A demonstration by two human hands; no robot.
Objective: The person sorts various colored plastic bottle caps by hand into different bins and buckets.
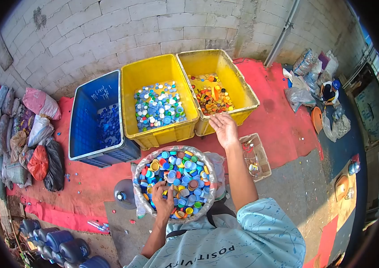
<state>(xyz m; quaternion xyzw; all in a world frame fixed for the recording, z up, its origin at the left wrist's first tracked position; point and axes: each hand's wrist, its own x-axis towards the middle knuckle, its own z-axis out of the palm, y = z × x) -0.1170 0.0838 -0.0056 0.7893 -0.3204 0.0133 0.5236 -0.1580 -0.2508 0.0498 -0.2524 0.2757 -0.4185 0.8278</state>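
A round tub lined with clear plastic point(213, 187) stands in front of my body, heaped with mixed plastic bottle caps point(189, 172). Among these caps is my left hand point(163, 200), its fingers curled; what they hold is hidden. My right hand point(224, 128) reaches out with fingers stretched and nothing in them, at the near edge of the right yellow bin point(238, 94). Inside that bin lie orange, red and yellow caps point(209, 99), with a blurred orange streak above them. The middle yellow bin point(149, 69) contains blue, white and green caps. Dark blue caps point(109, 127) lie in the blue bin point(86, 100).
Stuffed bags point(37, 129) are piled at the left, and large water jugs point(75, 250) stand lower left. A shallow crate point(261, 156) sits right of the tub. More plastic bags point(308, 87) lie far right. Behind the bins rises a block wall point(153, 22).
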